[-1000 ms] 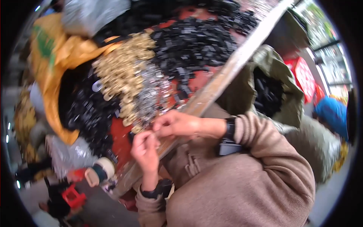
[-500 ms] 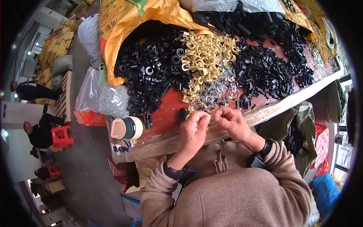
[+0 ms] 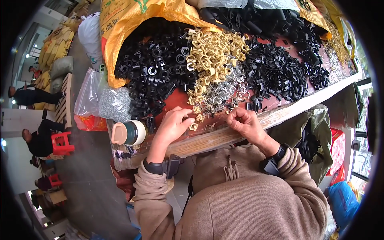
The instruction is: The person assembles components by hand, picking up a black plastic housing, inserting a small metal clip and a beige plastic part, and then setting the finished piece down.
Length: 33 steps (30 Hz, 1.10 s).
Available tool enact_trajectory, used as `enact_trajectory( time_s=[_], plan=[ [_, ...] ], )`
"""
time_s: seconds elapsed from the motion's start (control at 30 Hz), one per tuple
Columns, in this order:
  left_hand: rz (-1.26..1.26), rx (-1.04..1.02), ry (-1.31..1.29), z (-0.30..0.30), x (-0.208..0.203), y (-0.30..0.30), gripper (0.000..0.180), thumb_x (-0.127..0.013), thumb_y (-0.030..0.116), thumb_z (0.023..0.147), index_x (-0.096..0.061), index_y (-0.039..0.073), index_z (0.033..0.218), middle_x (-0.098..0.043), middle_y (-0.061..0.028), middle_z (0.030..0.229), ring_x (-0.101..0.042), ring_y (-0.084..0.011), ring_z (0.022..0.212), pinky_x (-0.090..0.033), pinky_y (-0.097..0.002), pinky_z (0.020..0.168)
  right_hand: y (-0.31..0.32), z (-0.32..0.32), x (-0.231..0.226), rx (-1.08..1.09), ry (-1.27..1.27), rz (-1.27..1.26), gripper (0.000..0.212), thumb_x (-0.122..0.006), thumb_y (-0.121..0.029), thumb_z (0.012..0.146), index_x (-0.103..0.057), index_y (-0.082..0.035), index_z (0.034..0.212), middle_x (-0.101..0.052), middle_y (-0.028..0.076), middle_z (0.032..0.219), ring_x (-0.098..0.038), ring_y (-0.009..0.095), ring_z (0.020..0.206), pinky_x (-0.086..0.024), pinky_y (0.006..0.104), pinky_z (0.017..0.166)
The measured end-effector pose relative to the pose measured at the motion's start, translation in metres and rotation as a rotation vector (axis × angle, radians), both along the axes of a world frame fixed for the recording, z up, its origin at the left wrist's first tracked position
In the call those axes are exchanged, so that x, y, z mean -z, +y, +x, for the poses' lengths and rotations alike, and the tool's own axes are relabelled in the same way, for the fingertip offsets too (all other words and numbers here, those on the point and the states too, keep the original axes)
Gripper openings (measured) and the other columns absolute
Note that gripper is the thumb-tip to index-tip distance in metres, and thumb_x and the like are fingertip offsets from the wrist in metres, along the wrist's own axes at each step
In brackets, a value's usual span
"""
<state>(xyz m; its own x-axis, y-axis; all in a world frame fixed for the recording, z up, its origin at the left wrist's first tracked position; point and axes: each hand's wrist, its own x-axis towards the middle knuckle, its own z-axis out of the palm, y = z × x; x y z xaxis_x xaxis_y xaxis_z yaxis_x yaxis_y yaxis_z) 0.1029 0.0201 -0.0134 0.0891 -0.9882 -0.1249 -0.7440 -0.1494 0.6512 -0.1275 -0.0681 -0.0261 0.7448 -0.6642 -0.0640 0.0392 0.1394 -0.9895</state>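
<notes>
My left hand (image 3: 173,124) rests on the red table top (image 3: 176,100) with its fingertips on a small gold-coloured clip (image 3: 193,127) at the near edge of the piles. My right hand (image 3: 244,123) is curled, its fingers pinched together over a small silver metal clip (image 3: 211,128) area; what it holds is too small to tell. Just beyond both hands lie a heap of gold-coloured clips (image 3: 214,50), a heap of silver clips (image 3: 222,94) and heaps of black plastic parts (image 3: 154,68). Both wrists wear dark bands.
A wooden rail (image 3: 224,134) edges the table near me. A lidded cup (image 3: 129,133) lies on its side at left, beside clear bags of small parts (image 3: 102,102). A yellow sack (image 3: 120,24) lies behind. An olive bag (image 3: 316,136) hangs at right. People sit by red stools (image 3: 63,143) far left.
The view has swung round so the table now lies ahead. My hands, which were together pinching a small part, have drawn apart; the left now reaches onto a gold clip.
</notes>
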Motion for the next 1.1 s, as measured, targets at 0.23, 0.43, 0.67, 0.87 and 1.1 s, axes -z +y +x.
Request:
enact_trajectory(
  time_s=[0.23,0.43,0.67,0.87,1.1],
  plan=[
    [0.024,-0.393,0.751,0.009,0.008,0.018,0.022,-0.057,0.013,0.078,-0.056,0.0,0.096,-0.057,-0.006,0.077,-0.057,-0.0126,0.062,-0.049,-0.0219,0.056,0.006,0.001,-0.002,0.001,-0.023,-0.17,0.013,-0.057,-0.013,0.08,-0.052,-0.002,0.073,-0.047,-0.004,0.068,-0.04,0.003,0.061,-0.033,0.0177,0.054],
    [-0.038,-0.788,1.745,-0.033,0.01,0.013,0.016,-0.054,0.011,0.081,-0.056,0.002,0.095,-0.058,-0.0035,0.083,-0.057,-0.0112,0.067,-0.05,-0.019,0.058,0.012,0.02,-0.019,-0.066,-0.067,-0.66,0.007,-0.059,-0.003,0.072,-0.052,-0.001,0.071,-0.049,0.007,0.069,-0.05,0.02,0.063,-0.041,0.0263,0.055],
    [0.133,-0.683,1.896,-0.07,0.002,0.024,0.017,-0.053,0.012,0.082,-0.055,0.003,0.096,-0.058,-0.0036,0.086,-0.057,-0.0141,0.073,-0.049,-0.023,0.064,0.007,0.02,-0.022,-0.022,-0.086,-0.727,0.008,-0.06,0.0,0.071,-0.053,-0.001,0.074,-0.049,0.007,0.069,-0.05,0.019,0.062,-0.041,0.0277,0.054],
    [0.197,-0.542,1.797,-0.076,0.0,0.029,0.018,-0.053,0.013,0.082,-0.055,0.003,0.097,-0.058,-0.0044,0.088,-0.057,-0.0153,0.077,-0.048,-0.0269,0.071,0.008,0.01,-0.023,-0.064,-0.031,-0.758,0.01,-0.06,0.0,0.069,-0.053,-0.003,0.076,-0.049,0.008,0.071,-0.051,0.022,0.06,-0.041,0.0285,0.052],
    [0.145,-0.464,1.507,-0.087,-0.004,0.027,0.024,-0.055,0.012,0.081,-0.055,-0.001,0.101,-0.058,-0.0063,0.093,-0.056,-0.0131,0.083,-0.047,-0.0272,0.074,0.005,0.002,-0.03,-0.192,0.137,-1.031,0.013,-0.062,-0.003,0.064,-0.053,-0.003,0.073,-0.048,0.008,0.07,-0.052,0.025,0.055,-0.041,0.0332,0.047]
  ],
)
